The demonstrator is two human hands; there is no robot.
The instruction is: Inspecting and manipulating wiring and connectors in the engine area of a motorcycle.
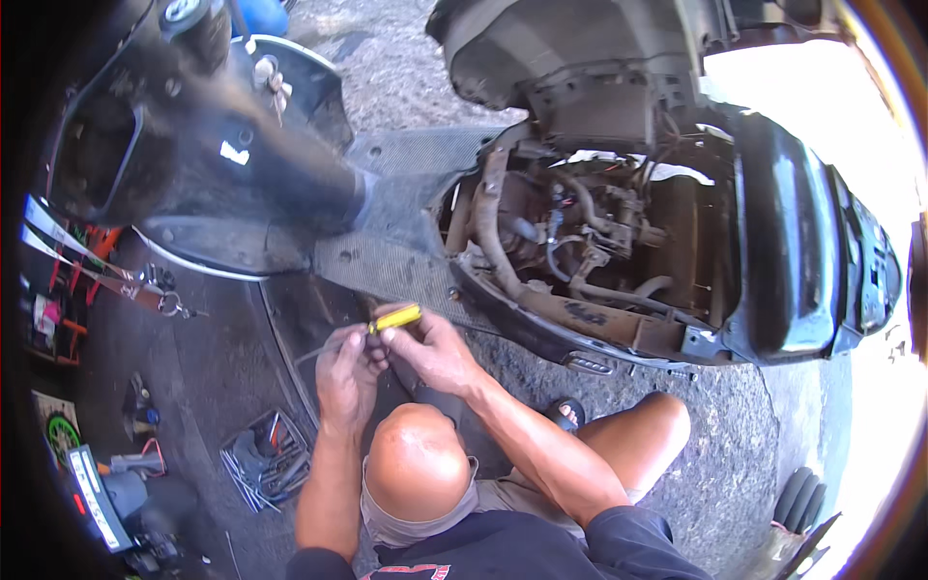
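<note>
My hands meet low over the near edge of the scooter's footboard [372,275]. In my right hand [430,353] is a small yellow-handled tool [397,317], held between thumb and fingers; its exact kind cannot be made out. My left hand [346,377] is closed in a pinch right beside it, the fingertips against the tool's left end. A small dark piece seems to lie between the two hands, too small to name. To the right, the scooter's opened body [590,232] shows engine parts, hoses and a frame tube.
The raised seat [570,48] stands above the engine bay. On the floor to the left is a tray [266,459] of hand tools. Farther left are a lanyard with keys [169,302] and a red rack [68,290]. My bent knee [416,445] is just below my hands.
</note>
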